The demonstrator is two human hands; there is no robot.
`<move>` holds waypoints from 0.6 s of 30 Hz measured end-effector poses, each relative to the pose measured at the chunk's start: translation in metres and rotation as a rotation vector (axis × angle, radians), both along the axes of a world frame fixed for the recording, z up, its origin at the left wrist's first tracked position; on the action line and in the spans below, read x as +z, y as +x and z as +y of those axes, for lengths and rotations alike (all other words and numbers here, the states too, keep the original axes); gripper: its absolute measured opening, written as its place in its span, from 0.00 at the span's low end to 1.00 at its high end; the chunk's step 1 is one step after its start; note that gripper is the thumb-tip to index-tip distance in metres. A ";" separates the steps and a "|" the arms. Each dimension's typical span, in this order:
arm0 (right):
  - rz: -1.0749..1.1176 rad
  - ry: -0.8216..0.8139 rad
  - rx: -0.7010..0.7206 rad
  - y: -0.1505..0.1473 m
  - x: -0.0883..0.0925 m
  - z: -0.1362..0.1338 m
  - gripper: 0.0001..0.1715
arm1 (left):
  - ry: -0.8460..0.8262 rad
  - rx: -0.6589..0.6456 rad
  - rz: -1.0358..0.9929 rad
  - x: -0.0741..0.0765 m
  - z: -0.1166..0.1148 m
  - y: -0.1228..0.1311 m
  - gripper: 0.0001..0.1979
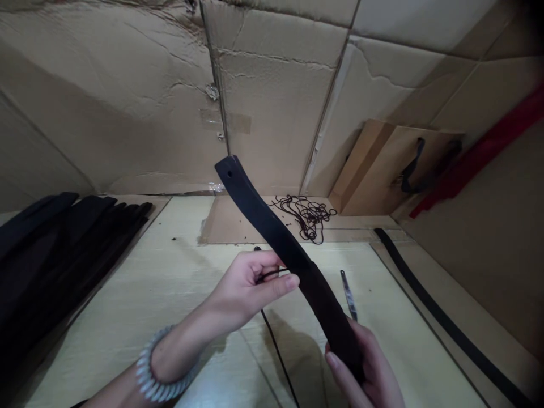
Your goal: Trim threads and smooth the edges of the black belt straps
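Left hand (249,286): thumb and forefinger pinch the edge of the dark curved strip (272,226), black cord (276,345) trailing from the grip, forearm slanting up; right hand (372,368) clasps its lower end, thumb opposing fingers, tilting it above the pale table (212,362).

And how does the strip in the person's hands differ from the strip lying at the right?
The held strip is raised; the lying strip rests untouched. The held strip has a hole near its far end; the lying strip shows none. Both are dark and curved.
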State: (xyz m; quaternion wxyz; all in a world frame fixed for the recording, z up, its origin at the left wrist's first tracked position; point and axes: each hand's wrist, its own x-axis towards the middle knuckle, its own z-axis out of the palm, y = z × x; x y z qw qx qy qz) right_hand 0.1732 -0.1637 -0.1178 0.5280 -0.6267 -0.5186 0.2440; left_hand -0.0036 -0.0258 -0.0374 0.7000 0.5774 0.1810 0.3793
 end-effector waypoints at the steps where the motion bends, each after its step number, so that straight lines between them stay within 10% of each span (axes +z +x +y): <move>1: -0.082 0.050 -0.017 0.001 -0.003 0.002 0.16 | -0.008 0.019 0.006 -0.001 -0.001 0.001 0.09; 10: -0.619 0.271 -0.134 0.014 -0.012 0.008 0.15 | 0.001 0.243 0.178 0.003 -0.010 0.009 0.10; 18: -0.613 0.200 0.047 0.027 -0.007 0.008 0.43 | -0.158 0.141 0.178 -0.002 -0.009 0.008 0.20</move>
